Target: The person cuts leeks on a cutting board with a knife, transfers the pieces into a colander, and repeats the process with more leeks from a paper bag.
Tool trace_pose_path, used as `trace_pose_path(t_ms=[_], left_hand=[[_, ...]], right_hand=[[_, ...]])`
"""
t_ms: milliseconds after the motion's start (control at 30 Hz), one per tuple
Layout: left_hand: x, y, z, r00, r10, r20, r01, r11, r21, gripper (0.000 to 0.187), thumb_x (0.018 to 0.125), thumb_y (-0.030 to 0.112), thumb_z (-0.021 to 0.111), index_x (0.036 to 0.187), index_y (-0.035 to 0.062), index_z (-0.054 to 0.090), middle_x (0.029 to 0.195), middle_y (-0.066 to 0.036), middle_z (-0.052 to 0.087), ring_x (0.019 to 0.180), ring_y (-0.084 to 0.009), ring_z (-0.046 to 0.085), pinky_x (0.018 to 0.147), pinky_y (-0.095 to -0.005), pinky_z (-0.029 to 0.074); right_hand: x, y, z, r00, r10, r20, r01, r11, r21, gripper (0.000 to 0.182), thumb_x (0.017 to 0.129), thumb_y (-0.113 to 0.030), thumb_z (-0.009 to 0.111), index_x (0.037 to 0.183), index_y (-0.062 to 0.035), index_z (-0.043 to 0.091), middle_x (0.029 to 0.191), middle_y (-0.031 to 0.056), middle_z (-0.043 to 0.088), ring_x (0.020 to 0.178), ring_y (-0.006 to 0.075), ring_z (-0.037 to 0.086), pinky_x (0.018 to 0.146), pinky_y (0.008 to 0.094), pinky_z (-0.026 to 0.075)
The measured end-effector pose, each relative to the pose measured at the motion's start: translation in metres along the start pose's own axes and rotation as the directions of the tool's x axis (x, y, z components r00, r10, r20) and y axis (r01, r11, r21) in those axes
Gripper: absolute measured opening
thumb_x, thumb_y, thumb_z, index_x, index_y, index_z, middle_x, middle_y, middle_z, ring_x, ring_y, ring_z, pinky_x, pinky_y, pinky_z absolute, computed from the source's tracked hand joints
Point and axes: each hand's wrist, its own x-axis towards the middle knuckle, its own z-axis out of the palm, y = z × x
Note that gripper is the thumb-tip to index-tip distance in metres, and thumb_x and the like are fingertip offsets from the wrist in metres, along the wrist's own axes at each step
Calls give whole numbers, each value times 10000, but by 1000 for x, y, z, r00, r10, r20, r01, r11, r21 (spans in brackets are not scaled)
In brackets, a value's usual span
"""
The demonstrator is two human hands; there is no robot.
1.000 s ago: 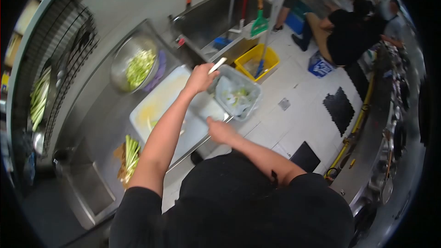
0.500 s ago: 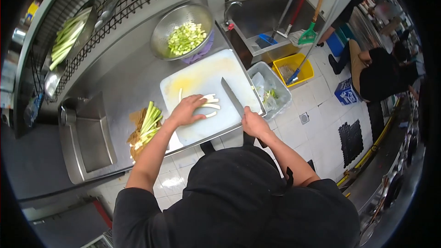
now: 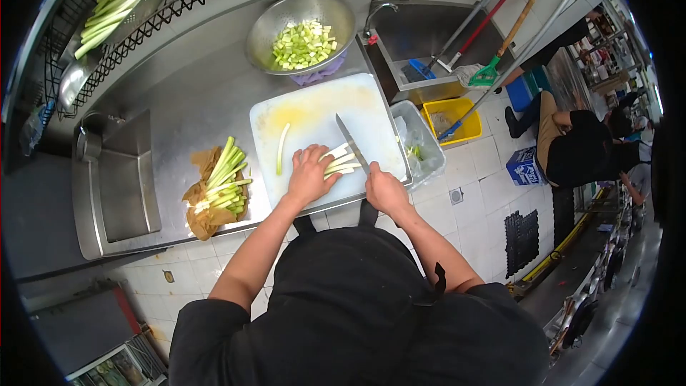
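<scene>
On the white cutting board (image 3: 321,111), my left hand (image 3: 311,173) presses down on several pale green stalks (image 3: 341,161), its fingers bent over them. My right hand (image 3: 386,189) grips the handle of a long knife (image 3: 350,139), whose blade lies along the right ends of the stalks, tip pointing away from me. A single curved stalk (image 3: 281,149) lies apart, left of my left hand. Behind the board, a metal bowl (image 3: 261,43) holds chopped green pieces (image 3: 304,46). More stalks (image 3: 227,175) rest on brown paper (image 3: 207,223) to the left.
A sink basin (image 3: 128,186) is at far left, another sink (image 3: 457,21) behind right. A clear bin (image 3: 425,164) and yellow bucket (image 3: 468,131) stand right of the board. Stalks in a strainer (image 3: 118,11) sit on a wire rack. A person (image 3: 579,139) is at right.
The knife has moved left onto the stalks. My left hand has shifted slightly right over the bunch, and one stalk now lies separate on the board. The view has shifted.
</scene>
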Motion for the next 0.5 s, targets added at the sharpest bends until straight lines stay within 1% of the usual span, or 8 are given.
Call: trace_pose_path(t_ms=[33, 100, 133, 200, 233, 300, 433, 500], left_hand=[[0, -4, -1, 1000, -2, 1, 2, 1000, -2, 489, 850, 331, 768, 1237, 47, 673, 1367, -149, 564, 1347, -338, 448, 1141, -520, 285], [1, -10, -2, 995, 96, 27, -94, 995, -42, 473, 859, 331, 757, 1231, 49, 675, 1375, -144, 564, 1327, -332, 473, 1127, -488, 321], [0, -12, -1, 995, 96, 27, -95, 995, -42, 473, 859, 331, 757, 1231, 49, 675, 1375, -144, 564, 1327, -332, 473, 1127, -488, 321], [0, -14, 5, 993, 115, 37, -110, 989, -102, 461, 869, 321, 746, 1234, 49, 672, 1380, -142, 565, 1300, -327, 499, 1098, -459, 371], [-1, -15, 8, 992, 116, 40, -111, 988, -104, 461, 869, 321, 746, 1234, 49, 672, 1380, -142, 565, 1300, -327, 499, 1098, -459, 371], [-1, -16, 12, 992, 127, -24, -129, 986, -101, 439, 870, 279, 747, 1227, 35, 673, 1355, -145, 582, 1251, -325, 532, 1050, -435, 426], [2, -16, 20, 991, 111, -75, -121, 982, -148, 406, 862, 227, 757, 1197, 14, 674, 1302, -159, 615, 1194, -345, 565, 1019, -436, 455], [5, -13, 24, 982, 124, -146, -147, 975, -165, 391, 853, 207, 763, 1180, 12, 677, 1271, -155, 629, 1169, -345, 575, 1004, -429, 464]], right_hand=[[-1, -1, 1, 1000, -15, 0, 15, 1000, 0, 177, 938, -116, 505, 1056, 15, 492, 859, 292, 697, 841, 486, 681, 765, 590, 522], [-3, -4, 3, 999, -32, 0, 32, 999, 1, 178, 940, -116, 503, 1059, 16, 490, 859, 292, 698, 838, 487, 681, 764, 589, 522], [-4, -6, 3, 999, -45, 9, 45, 999, 12, 180, 943, -115, 501, 1063, 17, 488, 860, 291, 698, 840, 488, 681, 764, 590, 522], [-5, -8, 5, 998, -55, 17, 54, 998, 24, 181, 945, -115, 499, 1067, 19, 486, 861, 290, 698, 842, 488, 680, 765, 590, 521], [-5, -8, 8, 999, -52, 15, 52, 998, 22, 182, 946, -113, 499, 1068, 20, 484, 855, 291, 697, 838, 491, 679, 763, 591, 521], [-5, -8, 9, 999, -49, 10, 49, 999, 23, 182, 947, -112, 498, 1069, 22, 482, 849, 292, 696, 835, 494, 678, 760, 591, 521], [-7, -8, 8, 999, -26, -25, 27, 999, 26, 174, 942, -108, 504, 1056, 23, 487, 832, 298, 693, 814, 497, 678, 749, 594, 520], [-7, -6, 8, 999, -12, -37, 13, 1000, 26, 172, 940, -106, 506, 1052, 23, 490, 828, 299, 692, 806, 498, 678, 746, 595, 519]])
